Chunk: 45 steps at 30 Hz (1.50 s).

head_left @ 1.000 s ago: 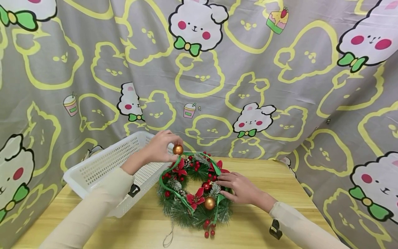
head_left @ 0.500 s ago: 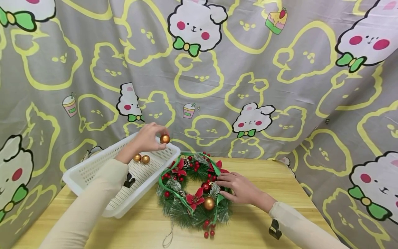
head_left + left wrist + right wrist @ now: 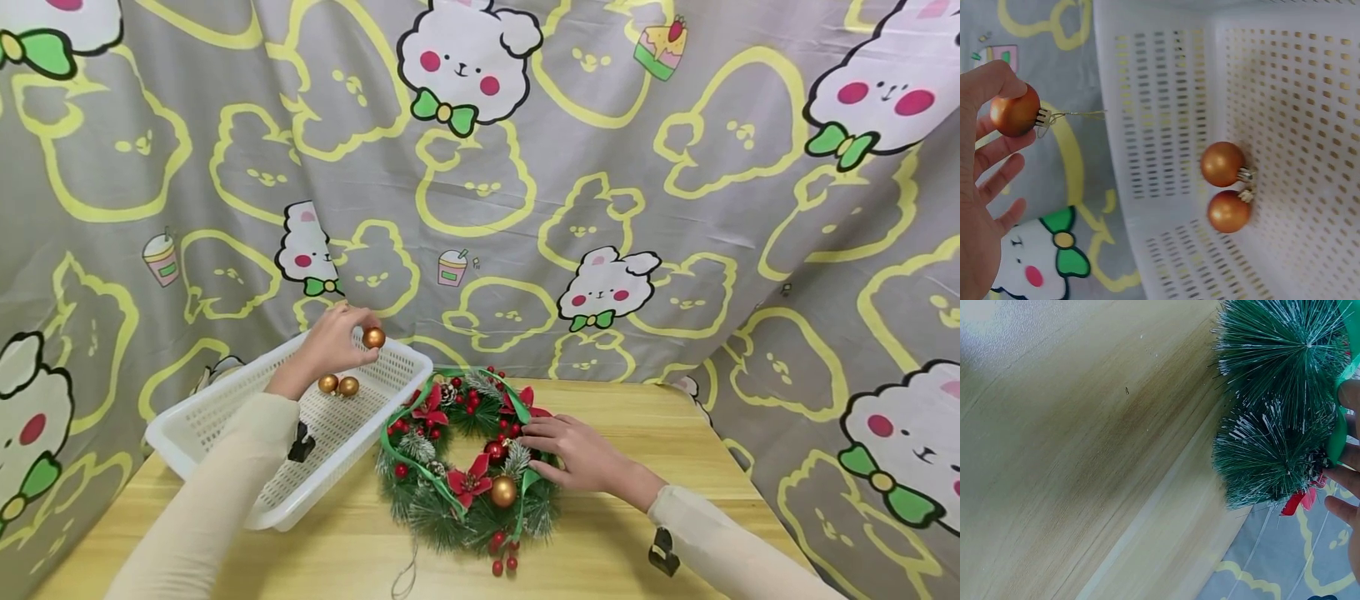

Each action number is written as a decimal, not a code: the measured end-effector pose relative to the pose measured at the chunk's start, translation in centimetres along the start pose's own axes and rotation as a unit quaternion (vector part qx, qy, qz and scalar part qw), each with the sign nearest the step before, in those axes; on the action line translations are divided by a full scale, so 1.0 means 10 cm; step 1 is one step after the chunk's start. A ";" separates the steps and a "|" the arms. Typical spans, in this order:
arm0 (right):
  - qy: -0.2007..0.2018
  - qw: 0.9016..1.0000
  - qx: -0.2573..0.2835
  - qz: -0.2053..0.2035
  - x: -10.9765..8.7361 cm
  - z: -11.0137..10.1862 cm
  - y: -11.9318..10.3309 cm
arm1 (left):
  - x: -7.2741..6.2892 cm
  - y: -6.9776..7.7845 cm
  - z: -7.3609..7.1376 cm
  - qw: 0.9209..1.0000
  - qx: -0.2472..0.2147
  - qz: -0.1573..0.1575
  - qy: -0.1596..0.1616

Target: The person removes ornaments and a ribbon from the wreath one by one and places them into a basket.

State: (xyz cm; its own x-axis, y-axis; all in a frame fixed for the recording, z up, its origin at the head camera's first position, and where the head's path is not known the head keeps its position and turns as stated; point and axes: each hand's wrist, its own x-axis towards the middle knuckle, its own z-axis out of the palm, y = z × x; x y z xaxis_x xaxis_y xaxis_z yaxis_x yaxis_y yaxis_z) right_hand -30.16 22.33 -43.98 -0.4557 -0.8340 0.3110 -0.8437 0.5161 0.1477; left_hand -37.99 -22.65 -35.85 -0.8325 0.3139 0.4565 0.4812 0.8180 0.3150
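Raises the left hand [image 3: 330,340] at the far end of the white basket [image 3: 352,421], by the bench's [image 3: 645,408] left edge; rests the right hand [image 3: 573,450], fingers extended, on the wreath's [image 3: 412,504] right side, mid-bench. Pinches a copper ball [image 3: 373,337] with the left, apart from two similar balls [image 3: 1223,164] in the basket. Since a second ago, has drawn it from the wreath towards the basket.
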 end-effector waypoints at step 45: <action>0.001 1.000 0.006 0.001 0.01 0.00 -0.01 | -0.28 -0.46 0.67 0.990 0.069 -0.074 -0.100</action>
State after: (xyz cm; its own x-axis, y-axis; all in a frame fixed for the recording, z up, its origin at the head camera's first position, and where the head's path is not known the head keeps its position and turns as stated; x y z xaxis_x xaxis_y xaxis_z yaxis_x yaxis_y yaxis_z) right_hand -30.12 22.18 -43.93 -0.4571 -0.8323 0.3138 -0.8458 0.5158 0.1362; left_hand -39.69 -24.10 -44.13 -0.9353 0.2637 0.2359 0.3194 0.9161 0.2425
